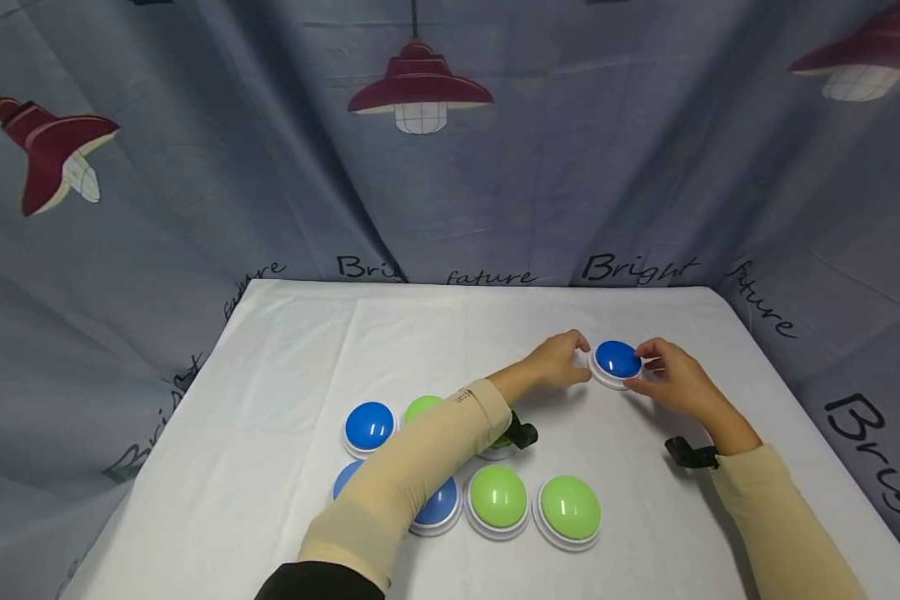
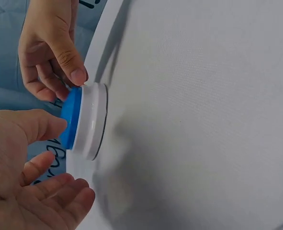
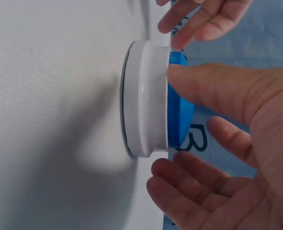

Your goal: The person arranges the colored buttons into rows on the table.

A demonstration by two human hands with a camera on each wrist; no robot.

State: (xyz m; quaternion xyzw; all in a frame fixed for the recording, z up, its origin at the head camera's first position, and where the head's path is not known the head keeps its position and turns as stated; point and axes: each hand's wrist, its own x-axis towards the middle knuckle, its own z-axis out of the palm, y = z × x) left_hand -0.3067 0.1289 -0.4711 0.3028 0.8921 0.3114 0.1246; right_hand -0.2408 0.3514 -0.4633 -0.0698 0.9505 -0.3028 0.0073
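Observation:
A push button with a blue dome and white base point(image 1: 617, 360) sits at the far right of the white table, between the two hands. My left hand point(image 1: 557, 360) is at its left side, fingers loosely bent and parted; in the left wrist view the thumb lies in front of the blue dome. My right hand point(image 1: 673, 377) is at its right side, thumb and fingers spread around the rim. The right thumb point(image 3: 198, 84) overlaps the dome's edge in the right wrist view; whether it touches is unclear. No firm grip by either hand shows.
Nearer on the table stand a blue button point(image 1: 369, 426), a green button point(image 1: 498, 497) and another green button point(image 1: 570, 510). My left sleeve point(image 1: 412, 467) partly covers several more blue and green ones. A grey curtain point(image 1: 450, 192) hangs behind the table.

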